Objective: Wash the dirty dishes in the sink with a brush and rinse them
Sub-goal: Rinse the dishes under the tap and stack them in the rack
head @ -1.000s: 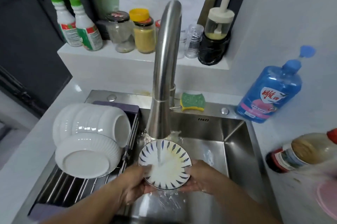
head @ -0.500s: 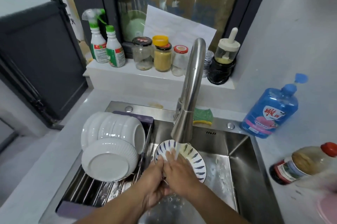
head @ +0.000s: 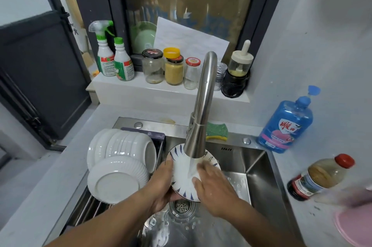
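Head view: the blue-patterned plate (head: 186, 176) tilts under the faucet (head: 198, 136) stream, above the sink (head: 259, 168) drain. Rinsing well probably means turning it so water sweeps every part while the palm rubs. The left hand (head: 161, 186) is curled around its left rim, gripping; the right hand (head: 213, 188) lies flat and open on its face.

1. Pale worktop (head: 60, 168) surrounds the steel sink (head: 259, 168).
2. On its right: blue soap bottle (head: 286, 124), brown bottle (head: 320, 177) lying tilted.
3. Sponge (head: 217, 131) on the sink's back rim.
4. Drying rack (head: 88, 208) spans the sink's left, carrying white bowls (head: 118, 158).
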A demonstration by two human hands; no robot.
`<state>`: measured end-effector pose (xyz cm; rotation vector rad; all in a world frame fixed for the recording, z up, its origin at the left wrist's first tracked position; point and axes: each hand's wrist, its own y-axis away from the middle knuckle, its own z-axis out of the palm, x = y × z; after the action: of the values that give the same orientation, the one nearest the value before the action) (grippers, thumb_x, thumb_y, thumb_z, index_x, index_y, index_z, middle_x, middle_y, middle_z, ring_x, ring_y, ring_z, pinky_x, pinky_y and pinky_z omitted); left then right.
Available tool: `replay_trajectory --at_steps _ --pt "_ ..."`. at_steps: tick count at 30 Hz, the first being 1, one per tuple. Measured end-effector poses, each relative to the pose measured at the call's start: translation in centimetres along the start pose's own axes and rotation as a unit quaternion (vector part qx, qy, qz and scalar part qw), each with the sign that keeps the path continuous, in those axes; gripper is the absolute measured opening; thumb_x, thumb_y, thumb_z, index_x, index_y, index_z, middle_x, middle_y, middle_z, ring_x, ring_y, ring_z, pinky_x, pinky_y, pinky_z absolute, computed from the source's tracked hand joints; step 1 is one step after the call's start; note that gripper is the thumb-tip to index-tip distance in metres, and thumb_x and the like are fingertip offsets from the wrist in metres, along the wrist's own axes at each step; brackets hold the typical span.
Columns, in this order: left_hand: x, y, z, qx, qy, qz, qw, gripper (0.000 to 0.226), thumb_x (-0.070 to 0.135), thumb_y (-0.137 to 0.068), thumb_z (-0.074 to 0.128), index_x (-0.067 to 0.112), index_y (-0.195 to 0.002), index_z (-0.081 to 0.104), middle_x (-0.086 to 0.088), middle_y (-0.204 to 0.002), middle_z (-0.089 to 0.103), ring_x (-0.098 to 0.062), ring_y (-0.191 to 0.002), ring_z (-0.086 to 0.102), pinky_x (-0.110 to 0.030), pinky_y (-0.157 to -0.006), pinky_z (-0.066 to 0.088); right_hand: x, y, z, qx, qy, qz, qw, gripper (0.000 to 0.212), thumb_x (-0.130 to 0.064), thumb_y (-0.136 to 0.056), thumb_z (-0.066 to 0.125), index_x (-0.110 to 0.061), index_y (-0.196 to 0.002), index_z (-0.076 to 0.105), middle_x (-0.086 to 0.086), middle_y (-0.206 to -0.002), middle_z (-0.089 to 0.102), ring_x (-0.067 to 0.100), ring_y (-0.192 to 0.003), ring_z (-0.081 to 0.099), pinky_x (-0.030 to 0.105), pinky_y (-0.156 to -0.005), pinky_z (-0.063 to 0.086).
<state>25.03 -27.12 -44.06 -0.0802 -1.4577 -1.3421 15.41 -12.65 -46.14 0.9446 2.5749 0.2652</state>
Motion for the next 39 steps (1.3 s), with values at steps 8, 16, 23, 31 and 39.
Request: replay_trajectory --at_steps 8,16,23,31,39 --pt "-0.5 -0.3 0.4 -0.010 0.009 -0.027 1.000 0.074 0.072 -0.096 0.026 0.017 -0.126 0.066 -0.013 -0.118 0.075 -0.029 -0.109 0.072 -0.040 -0.068 0.062 -4.8 -0.6 -2.0 -0.095 -0.139 -0.094 0.981 0.053 -0.037 -0.111 0.016 -0.034 -0.162 0.006 -0.007 -0.168 0.013 0.013 -0.153 0.008 0.040 -0.126 -0.006" --pt "0.9 -2.6 -1.4 0.011 -0.003 -0.093 0.996 0.067 0.058 -0.105 0.028 0.006 -0.123 0.066 -0.022 -0.104 0.076 -0.036 -0.085 0.076 -0.049 -0.065 0.064 0.5 2.0 -1.2 0.028 -0.126 -0.154 0.980 0.041 -0.055 -0.091 0.059 -0.039 -0.128 0.065 -0.022 -0.126 0.065 -0.002 -0.117 0.058 0.029 -0.105 0.046" --pt "1.2 -1.9 -2.7 -0.041 -0.117 -0.031 0.992 0.073 0.080 -0.090 0.035 0.021 -0.113 0.072 -0.010 -0.092 0.075 -0.024 -0.092 0.058 -0.047 -0.108 0.038 0.7 -0.3 -5.8 -0.030 -0.341 -0.066 0.937 0.009 -0.031 -0.089 0.078 -0.025 -0.089 0.071 -0.009 -0.082 0.071 -0.003 -0.071 0.063 0.019 -0.064 0.048" --pt "0.8 0.7 -5.9 -0.163 -0.161 0.117 0.966 0.028 0.031 -0.096 0.067 0.015 -0.119 0.068 -0.016 -0.111 0.074 -0.031 -0.103 0.071 -0.044 -0.091 0.058 1.0 -2.7 -7.0 -0.103 -0.424 -0.016 0.899 0.038 -0.037 -0.084 0.081 -0.014 -0.112 0.071 0.006 -0.104 0.078 0.023 -0.096 0.075 0.047 -0.093 0.058" --pt "0.0 2.5 -2.1 -0.071 -0.033 0.056 0.995 0.022 0.032 -0.100 0.061 0.013 -0.112 0.059 -0.015 -0.105 0.076 -0.029 -0.096 0.073 -0.040 -0.074 0.059 -6.5 -3.9 -1.5 0.104 -0.435 0.148 0.882 0.077 -0.089 -0.076 0.041 -0.030 -0.122 0.062 0.000 -0.122 0.063 0.021 -0.110 0.063 0.037 -0.101 0.050"
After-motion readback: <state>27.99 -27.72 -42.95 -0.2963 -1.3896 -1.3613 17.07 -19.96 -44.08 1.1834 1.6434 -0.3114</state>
